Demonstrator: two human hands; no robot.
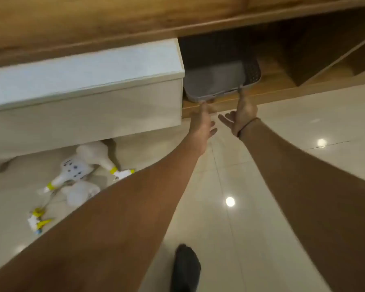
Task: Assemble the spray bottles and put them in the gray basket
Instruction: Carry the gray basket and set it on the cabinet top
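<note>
White spray bottles [82, 165] with yellow collars lie on the tiled floor [261, 207] at the left, loose trigger heads [38, 221] near them, below a white cabinet [82, 85]. The left hand [202, 121] touches the gray basket [215, 81] rim with extended fingers. The right hand [243, 112] pinches its near corner. The basket sits in a wooden shelf [272, 89] opening

White box [84, 81] (beside wooden shelf [282, 89])
</note>
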